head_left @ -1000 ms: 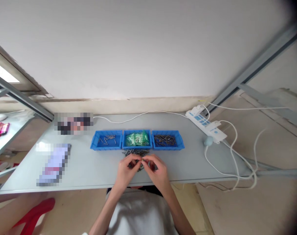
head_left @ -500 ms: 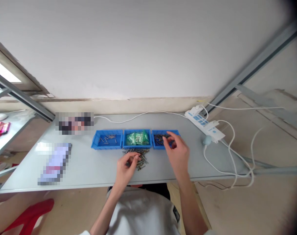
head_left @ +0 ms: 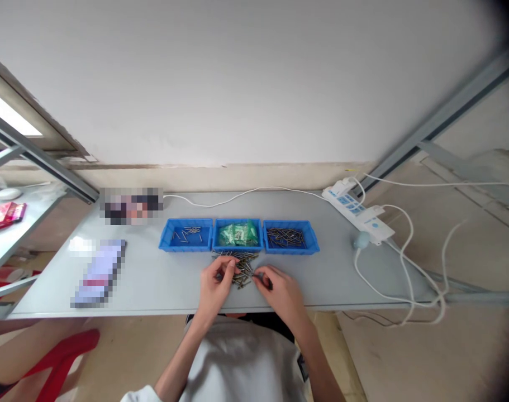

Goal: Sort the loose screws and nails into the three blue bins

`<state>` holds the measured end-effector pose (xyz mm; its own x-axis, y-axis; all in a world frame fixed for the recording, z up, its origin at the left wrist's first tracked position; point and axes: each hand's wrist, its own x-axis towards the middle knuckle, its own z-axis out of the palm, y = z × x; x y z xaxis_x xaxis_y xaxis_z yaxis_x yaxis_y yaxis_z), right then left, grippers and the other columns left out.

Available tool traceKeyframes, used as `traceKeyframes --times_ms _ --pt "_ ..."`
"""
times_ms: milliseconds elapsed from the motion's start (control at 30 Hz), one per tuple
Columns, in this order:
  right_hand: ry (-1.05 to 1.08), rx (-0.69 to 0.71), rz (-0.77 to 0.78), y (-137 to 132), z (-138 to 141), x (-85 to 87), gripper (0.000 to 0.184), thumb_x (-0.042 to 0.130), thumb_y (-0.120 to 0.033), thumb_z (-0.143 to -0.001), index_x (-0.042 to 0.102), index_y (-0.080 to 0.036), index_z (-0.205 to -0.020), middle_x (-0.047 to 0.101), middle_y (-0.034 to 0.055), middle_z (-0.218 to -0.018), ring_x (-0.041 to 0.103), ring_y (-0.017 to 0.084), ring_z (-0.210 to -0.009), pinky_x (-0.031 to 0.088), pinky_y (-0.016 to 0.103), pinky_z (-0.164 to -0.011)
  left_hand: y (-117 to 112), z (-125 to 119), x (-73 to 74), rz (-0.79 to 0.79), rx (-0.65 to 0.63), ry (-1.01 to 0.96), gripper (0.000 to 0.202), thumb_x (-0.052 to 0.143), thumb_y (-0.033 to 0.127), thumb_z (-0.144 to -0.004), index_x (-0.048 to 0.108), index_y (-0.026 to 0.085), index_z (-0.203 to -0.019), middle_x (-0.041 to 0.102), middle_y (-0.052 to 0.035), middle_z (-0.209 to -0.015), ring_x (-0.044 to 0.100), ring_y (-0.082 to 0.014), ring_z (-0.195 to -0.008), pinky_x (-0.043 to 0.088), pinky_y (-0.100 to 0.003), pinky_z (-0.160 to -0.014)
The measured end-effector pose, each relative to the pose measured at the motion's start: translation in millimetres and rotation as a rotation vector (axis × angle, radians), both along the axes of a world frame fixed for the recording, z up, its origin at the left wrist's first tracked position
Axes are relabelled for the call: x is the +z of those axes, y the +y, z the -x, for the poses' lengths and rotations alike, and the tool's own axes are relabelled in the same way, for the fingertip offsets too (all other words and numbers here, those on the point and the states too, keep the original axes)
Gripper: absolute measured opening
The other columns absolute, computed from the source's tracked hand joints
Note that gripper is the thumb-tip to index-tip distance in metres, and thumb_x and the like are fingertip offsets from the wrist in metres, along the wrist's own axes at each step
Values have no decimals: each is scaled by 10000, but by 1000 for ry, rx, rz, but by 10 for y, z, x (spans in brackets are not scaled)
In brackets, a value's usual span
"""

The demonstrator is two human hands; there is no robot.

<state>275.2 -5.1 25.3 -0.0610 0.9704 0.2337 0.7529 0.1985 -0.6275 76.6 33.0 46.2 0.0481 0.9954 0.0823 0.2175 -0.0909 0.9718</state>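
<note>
A loose pile of thin metal screws (head_left: 242, 274) lies on the table in front of three blue bins. My left hand (head_left: 214, 283) is at the pile's left side, thumb and fingers pinched together; anything between them is too small to make out. From the right, my right hand (head_left: 281, 287) reaches the pile's edge, with thumb and forefinger closed on a screw there. Several screws lie scattered in the left bin (head_left: 164, 241). Green-and-clear plastic packets (head_left: 238, 233) fill the middle bin (head_left: 237, 249). Many darker screws cover the floor of the right bin (head_left: 312, 240).
A white power strip (head_left: 358, 211) with plugs and trailing cables (head_left: 405, 262) is at the table's right. Two blurred-out items, one flat and bluish (head_left: 99, 272), are on the left. Beyond the left edge, another person's leg (head_left: 32, 349) shows beside a red stool (head_left: 65, 357).
My right hand has left the right bin and come down and left to the pile. My left hand stays pinched beside the pile. The view has shifted slightly.
</note>
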Motion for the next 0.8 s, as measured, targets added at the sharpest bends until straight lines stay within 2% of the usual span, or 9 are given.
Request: traceKeyframes --times_ms 100,267,400,500,633,800 --pt "-2 -11 -3 25 -12 19 145 636 -291 -988 706 -251 -867 590 -33 -641 559 150 -557 387 262 -541 1 -4 7 -6 10 1 371 594 504 -1024 753 171 -985 754 -33 -735 626 -137 -595 481 -239 -596" --pt "133 -81 2 -1 -87 8 146 651 -344 -969 706 -240 -882 542 -50 -589 508 137 -507 407 255 -540 -6 -2 -1 -28 9 37 384 582 494 -1031 765 168 -942 756 -38 -720 618 -139 -595 470 -237 -582" --pt "300 -115 34 5 -33 53 179 665 -377 -962 701 -219 -886 521 -51 -588 501 134 -517 424 248 -546 -2 -2 -26 -61 -69 100 381 582 462 -1034 783 173 -889 747 -38 -696 583 -131 -555 457 -239 -551" --pt "437 -123 46 35 110 98 219 661 -409 -976 705 -207 -905 518 -43 -609 501 137 -549 428 241 -544 16 -8 -52 -101 -137 123 316 620 428 -1020 796 178 -941 766 -48 -771 571 -121 -555 472 -238 -572" --pt "512 -83 20 77 286 98 232 649 -414 -992 704 -203 -912 549 -29 -648 516 140 -586 452 239 -570 39 -7 -75 -167 -163 90 224 658 369 -1006 795 193 -993 774 -71 -937 568 -110 -593 485 -235 -601" --pt "476 -60 -29 88 305 65 200 619 -361 -1015 747 -211 -978 654 7 -743 567 151 -623 496 257 -622 32 -5 -51 -188 -154 54 182 646 326 -1011 768 196 -974 725 -70 -969 547 -108 -611 459 -233 -587"
